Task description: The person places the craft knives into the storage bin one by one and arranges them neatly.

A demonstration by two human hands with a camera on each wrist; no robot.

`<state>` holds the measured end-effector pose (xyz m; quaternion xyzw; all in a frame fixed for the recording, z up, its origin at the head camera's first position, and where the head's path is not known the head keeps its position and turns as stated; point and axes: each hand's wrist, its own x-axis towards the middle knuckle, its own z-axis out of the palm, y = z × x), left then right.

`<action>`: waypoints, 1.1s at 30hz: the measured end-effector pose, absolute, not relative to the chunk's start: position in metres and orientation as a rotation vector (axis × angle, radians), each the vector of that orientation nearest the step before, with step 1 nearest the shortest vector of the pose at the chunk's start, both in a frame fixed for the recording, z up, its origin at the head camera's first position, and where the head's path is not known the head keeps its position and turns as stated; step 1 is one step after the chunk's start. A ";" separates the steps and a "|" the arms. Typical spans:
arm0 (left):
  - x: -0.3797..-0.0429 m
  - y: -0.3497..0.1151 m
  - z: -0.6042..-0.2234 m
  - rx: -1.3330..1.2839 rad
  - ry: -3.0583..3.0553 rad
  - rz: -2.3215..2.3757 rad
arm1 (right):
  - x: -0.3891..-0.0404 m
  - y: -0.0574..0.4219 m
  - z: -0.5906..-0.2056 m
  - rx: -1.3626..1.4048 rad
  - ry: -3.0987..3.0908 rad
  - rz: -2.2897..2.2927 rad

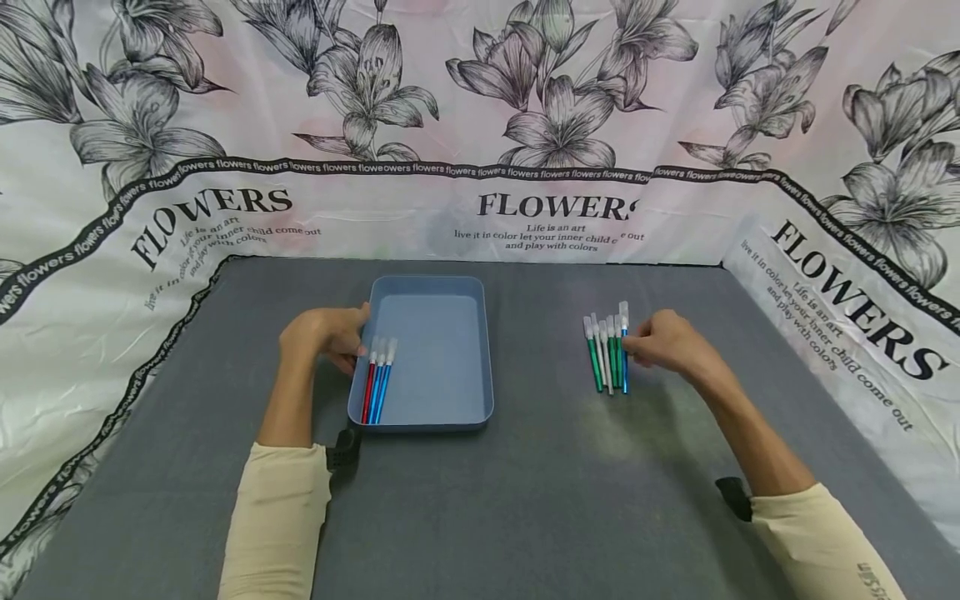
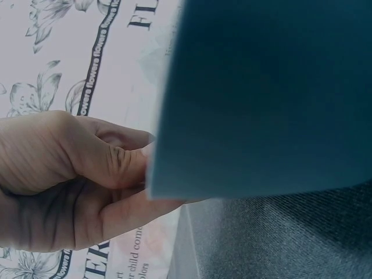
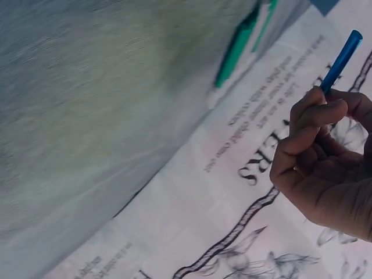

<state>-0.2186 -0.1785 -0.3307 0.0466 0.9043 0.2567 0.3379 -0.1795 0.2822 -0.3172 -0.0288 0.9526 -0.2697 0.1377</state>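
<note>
My left hand (image 1: pixel 326 335) grips the left rim of a shallow blue tray (image 1: pixel 442 367); in the left wrist view the tray's side (image 2: pixel 261 104) hides the fingertips. A red pen (image 1: pixel 368 392) and two blue pens (image 1: pixel 385 387) with whitish caps lie side by side in the tray's lower left. On the right, my right hand (image 1: pixel 667 343) pinches a blue pen (image 3: pixel 343 61) between thumb and fingers. It is at the right end of a row of several green and silver pens (image 1: pixel 602 354) on the table, its cap pointing away from me.
A grey cloth (image 1: pixel 525 500) covers the tabletop. White sheeting printed with flowers and lettering (image 1: pixel 555 217) rises along the back and both sides. Dark straps (image 1: pixel 343 448) sit at the wrists, by the cream sleeves (image 1: pixel 277 517).
</note>
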 end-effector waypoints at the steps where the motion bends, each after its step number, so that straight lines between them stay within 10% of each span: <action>1: -0.219 -0.178 -0.331 0.121 2.356 0.666 | -0.179 0.279 -0.316 -0.097 2.757 -0.790; 33: -0.217 -0.178 -0.334 0.112 2.373 0.676 | -0.200 0.076 -0.340 -0.624 2.475 -0.900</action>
